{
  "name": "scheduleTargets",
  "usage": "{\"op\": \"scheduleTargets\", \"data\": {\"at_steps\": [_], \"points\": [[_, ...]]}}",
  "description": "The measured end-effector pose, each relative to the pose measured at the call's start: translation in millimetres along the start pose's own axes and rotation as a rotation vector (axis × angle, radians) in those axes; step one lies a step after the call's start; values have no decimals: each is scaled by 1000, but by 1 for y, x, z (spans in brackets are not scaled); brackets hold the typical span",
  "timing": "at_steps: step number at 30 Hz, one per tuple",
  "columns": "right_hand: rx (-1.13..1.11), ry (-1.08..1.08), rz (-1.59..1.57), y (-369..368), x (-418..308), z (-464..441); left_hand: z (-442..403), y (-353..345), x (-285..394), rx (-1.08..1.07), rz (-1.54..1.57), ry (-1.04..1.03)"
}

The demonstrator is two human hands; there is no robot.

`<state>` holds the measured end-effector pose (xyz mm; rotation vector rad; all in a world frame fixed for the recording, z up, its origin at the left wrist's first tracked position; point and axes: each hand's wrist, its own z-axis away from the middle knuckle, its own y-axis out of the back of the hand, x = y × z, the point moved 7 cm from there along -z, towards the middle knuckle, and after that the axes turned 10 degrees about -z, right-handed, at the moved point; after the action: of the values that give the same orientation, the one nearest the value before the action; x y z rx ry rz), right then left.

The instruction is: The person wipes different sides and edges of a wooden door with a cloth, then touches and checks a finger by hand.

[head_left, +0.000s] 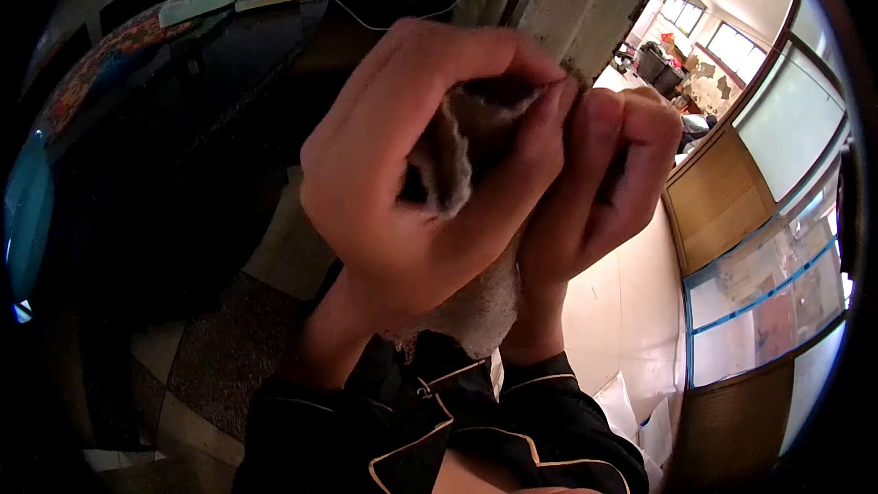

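Note:
A soft, fuzzy grey-brown piece of cloth (480, 311) hangs between my two hands, close in front of my chest. My left hand (384, 165) is curled, its thumb and forefinger pinched together at the cloth's upper edge. Folds of the cloth show through the ring these fingers make. Right beside it, my right hand (608, 174) is also closed in a pinch, with the thumb pressed against bent fingers. The two pinches nearly touch. What lies exactly between the fingertips is hidden.
A dark glossy table (256, 46) stands at the left, bearing a pale green stand (201, 0). Behind my hands rises a worn whitish post (585, 0). A wood-and-glass partition (732, 192) runs along the right, with white bags (617, 407) low beside it.

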<state>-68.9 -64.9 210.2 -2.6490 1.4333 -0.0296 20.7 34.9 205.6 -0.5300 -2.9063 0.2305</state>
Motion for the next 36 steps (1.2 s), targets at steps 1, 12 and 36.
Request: {"op": "scheduleTargets", "data": {"at_steps": [1,12,36], "points": [[24,-5,-21,-1,2,-4,-3,-1,0,16,9,-22],[37,-127,-94,5,5,13,11,0,4,8,18,39],[72,-106,-56,-4,2,-5,-11,-5,3,-32,-52,30]]}}
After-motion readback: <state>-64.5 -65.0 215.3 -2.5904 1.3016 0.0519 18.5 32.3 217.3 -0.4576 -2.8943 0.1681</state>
